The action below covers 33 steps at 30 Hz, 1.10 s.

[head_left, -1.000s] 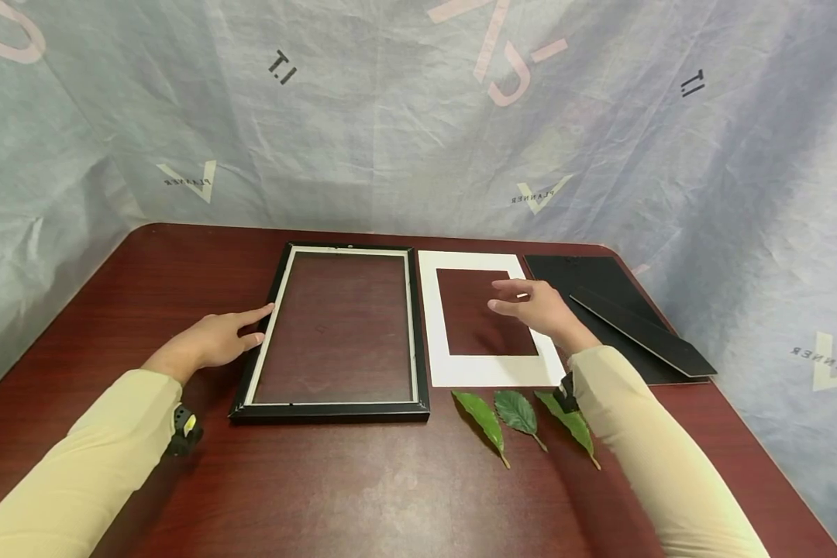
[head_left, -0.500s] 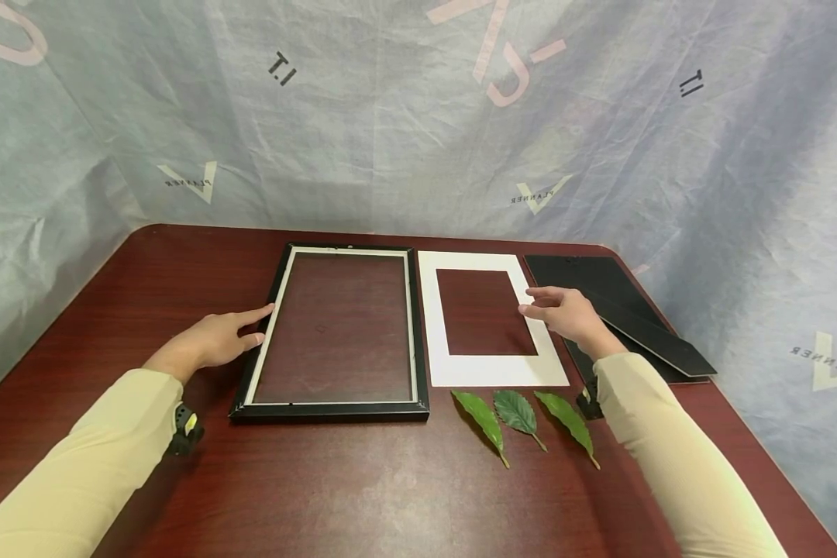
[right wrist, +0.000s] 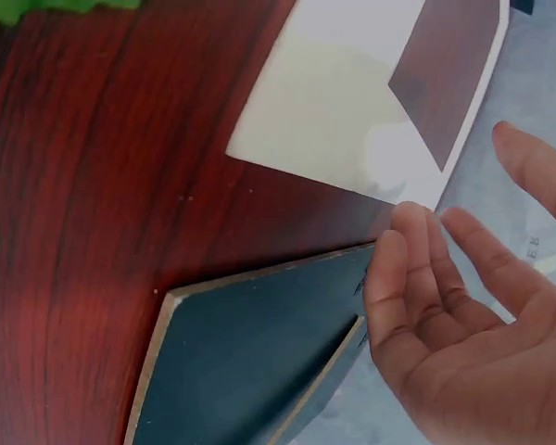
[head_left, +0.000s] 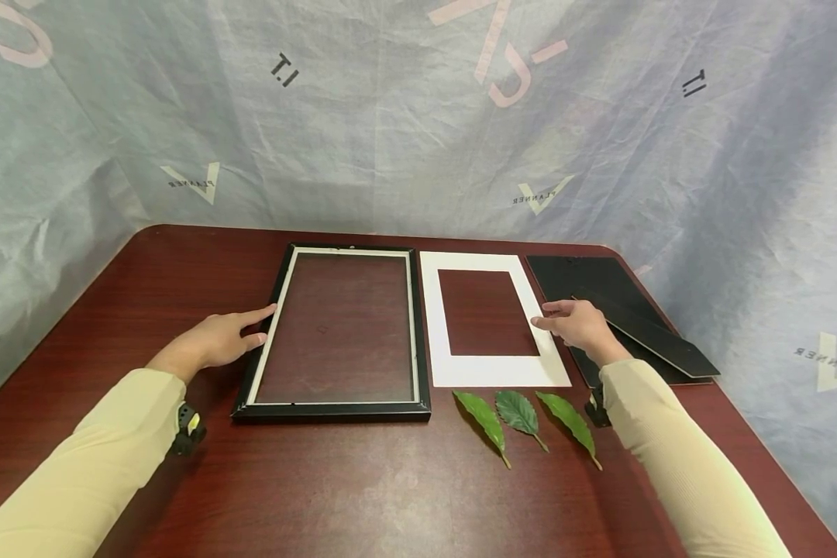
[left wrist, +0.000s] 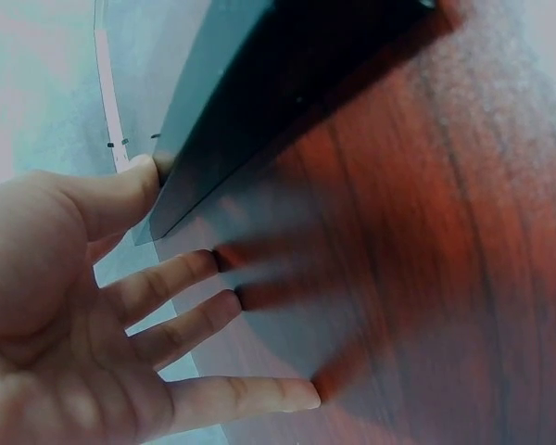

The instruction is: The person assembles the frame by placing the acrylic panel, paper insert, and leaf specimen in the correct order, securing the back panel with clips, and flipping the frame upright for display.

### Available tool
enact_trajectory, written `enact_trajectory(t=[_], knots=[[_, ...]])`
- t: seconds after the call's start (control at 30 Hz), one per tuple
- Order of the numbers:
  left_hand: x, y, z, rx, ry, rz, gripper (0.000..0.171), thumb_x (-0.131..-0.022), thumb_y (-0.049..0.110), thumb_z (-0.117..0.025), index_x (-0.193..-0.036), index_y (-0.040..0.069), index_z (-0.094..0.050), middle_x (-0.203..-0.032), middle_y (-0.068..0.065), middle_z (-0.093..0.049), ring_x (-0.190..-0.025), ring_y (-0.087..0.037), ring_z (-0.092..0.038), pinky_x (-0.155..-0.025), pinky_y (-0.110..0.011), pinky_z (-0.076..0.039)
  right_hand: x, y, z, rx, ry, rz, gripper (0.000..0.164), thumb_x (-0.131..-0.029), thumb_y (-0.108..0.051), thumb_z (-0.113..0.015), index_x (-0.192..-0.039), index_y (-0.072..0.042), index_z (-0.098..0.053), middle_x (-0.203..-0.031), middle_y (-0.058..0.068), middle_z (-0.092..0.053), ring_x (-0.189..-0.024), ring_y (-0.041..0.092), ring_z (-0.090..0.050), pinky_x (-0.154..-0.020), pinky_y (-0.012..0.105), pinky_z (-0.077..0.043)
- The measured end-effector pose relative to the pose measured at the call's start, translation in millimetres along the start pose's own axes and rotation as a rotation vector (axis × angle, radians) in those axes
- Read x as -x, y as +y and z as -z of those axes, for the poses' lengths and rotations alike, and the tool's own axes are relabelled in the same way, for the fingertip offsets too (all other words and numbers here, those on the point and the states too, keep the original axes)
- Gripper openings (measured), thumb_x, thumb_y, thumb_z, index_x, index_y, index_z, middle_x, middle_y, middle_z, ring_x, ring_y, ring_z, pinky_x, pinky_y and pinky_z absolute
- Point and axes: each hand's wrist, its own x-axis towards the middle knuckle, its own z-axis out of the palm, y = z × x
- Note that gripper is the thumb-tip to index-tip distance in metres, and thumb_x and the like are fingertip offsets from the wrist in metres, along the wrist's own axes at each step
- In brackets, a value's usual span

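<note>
A black picture frame [head_left: 335,413] with a pale inner edge lies flat in the head view, a clear pane seeming to fill it. My left hand [head_left: 212,341] touches its left side with thumb and fingertip; the left wrist view shows the other fingers extended near the tabletop. To the frame's right lies a white mat [head_left: 495,371] with a rectangular opening. Above the mat's right edge is my right hand [head_left: 580,325], fingers loosely bent and holding nothing; contact with the mat cannot be told. Beside it lies a black backing board [head_left: 573,277] with a raised stand flap [head_left: 659,341].
Three green leaves lie in front of the mat: a left leaf [head_left: 481,416], a middle leaf [head_left: 518,411] and a right leaf [head_left: 570,421]. The reddish-brown table [head_left: 363,488] ends at a printed cloth [head_left: 363,139] hanging behind.
My right hand has moved right and slightly nearer, from over the mat's opening to its right edge. My left hand stays at the frame's left side.
</note>
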Motion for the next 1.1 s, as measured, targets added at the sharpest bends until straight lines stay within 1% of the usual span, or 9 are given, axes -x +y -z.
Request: enact_trajectory(t=[0.13, 0.37, 0.73, 0.8, 0.83, 0.93, 0.97, 1.0, 1.1], knots=[[0.1, 0.7, -0.1, -0.001, 0.000, 0.003, 0.061, -0.107, 0.019, -0.053, -0.160, 0.004, -0.027, -0.150, -0.039, -0.036, -0.134, -0.061, -0.037, -0.105, -0.070, -0.035, 0, -1, -3, 0.072, 0.016, -0.022, 0.062, -0.101, -0.033, -0.065, -0.146, 0.007, -0.049, -0.140, 0.033, -0.052, -0.120, 0.046, -0.058, -0.097, 0.055, -0.050], [0.6, 1.5, 0.4, -0.004, 0.007, 0.002, 0.061, -0.107, 0.019, -0.053, -0.159, 0.004, -0.027, -0.149, -0.039, -0.037, -0.133, -0.061, -0.038, -0.105, -0.070, -0.035, 0, -3, -8, 0.220, 0.039, -0.050, 0.060, -0.099, -0.034, -0.067, -0.141, 0.008, -0.055, -0.149, 0.036, -0.041, -0.133, 0.053, -0.042, -0.099, 0.060, -0.047], [1.1, 1.2, 0.5, 0.001, 0.003, 0.003, 0.061, -0.107, 0.019, -0.053, -0.159, 0.004, -0.027, -0.149, -0.039, -0.037, -0.133, -0.061, -0.038, -0.105, -0.070, -0.035, 2, -6, -16, 0.261, 0.081, -0.070, 0.050, -0.097, -0.030, -0.071, -0.129, 0.007, -0.064, -0.138, 0.032, -0.054, -0.119, 0.048, -0.056, -0.088, 0.055, -0.053], [1.5, 1.5, 0.5, 0.003, 0.004, 0.002, 0.061, -0.107, 0.019, -0.054, -0.159, 0.004, -0.028, -0.149, -0.040, -0.037, -0.133, -0.061, -0.038, -0.105, -0.070, -0.035, 2, -7, -16, 0.262, 0.089, -0.085, 0.034, -0.095, -0.031, -0.073, -0.102, 0.003, -0.073, -0.109, 0.027, -0.067, -0.095, 0.041, -0.063, -0.074, 0.047, -0.054], [1.5, 1.6, 0.5, 0.004, 0.005, 0.002, 0.061, -0.107, 0.019, -0.054, -0.159, 0.004, -0.028, -0.148, -0.040, -0.037, -0.133, -0.061, -0.038, -0.105, -0.070, -0.035, 2, -8, -16, 0.265, 0.092, -0.093, 0.032, -0.094, -0.031, -0.074, -0.088, 0.000, -0.072, -0.092, 0.021, -0.067, -0.082, 0.035, -0.062, -0.067, 0.043, -0.052], [1.3, 1.4, 0.4, 0.000, 0.007, 0.001, 0.060, -0.107, 0.019, -0.054, -0.159, 0.003, -0.028, -0.148, -0.040, -0.037, -0.133, -0.061, -0.038, -0.105, -0.070, -0.035, 1, -10, -17, 0.266, 0.094, -0.129, 0.035, -0.092, -0.030, -0.076, -0.069, -0.007, -0.063, -0.067, 0.005, -0.053, -0.064, 0.021, -0.049, -0.056, 0.035, -0.041], [1.3, 1.3, 0.4, 0.000, 0.006, 0.002, 0.060, -0.107, 0.019, -0.054, -0.159, 0.004, -0.028, -0.148, -0.040, -0.037, -0.133, -0.061, -0.038, -0.105, -0.070, -0.035, 1, -10, -17, 0.269, 0.092, -0.143, 0.035, -0.092, -0.029, -0.077, -0.068, -0.008, -0.062, -0.064, 0.002, -0.050, -0.062, 0.019, -0.046, -0.055, 0.034, -0.039], [1.2, 1.3, 0.5, -0.001, 0.005, 0.003, 0.060, -0.107, 0.019, -0.054, -0.159, 0.004, -0.028, -0.148, -0.040, -0.037, -0.133, -0.061, -0.037, -0.105, -0.070, -0.035, 0, -11, -17, 0.275, 0.090, -0.156, 0.032, -0.092, -0.029, -0.077, -0.075, -0.004, -0.066, -0.069, 0.006, -0.055, -0.064, 0.021, -0.050, -0.056, 0.034, -0.041], [1.2, 1.3, 0.7, -0.002, 0.004, 0.005, 0.061, -0.107, 0.019, -0.053, -0.159, 0.004, -0.028, -0.149, -0.040, -0.037, -0.134, -0.061, -0.037, -0.105, -0.070, -0.035, -1, -13, -17, 0.290, 0.084, -0.187, 0.035, -0.092, -0.029, -0.076, -0.101, 0.004, -0.070, -0.096, 0.020, -0.065, -0.078, 0.029, -0.060, -0.060, 0.037, -0.048]])
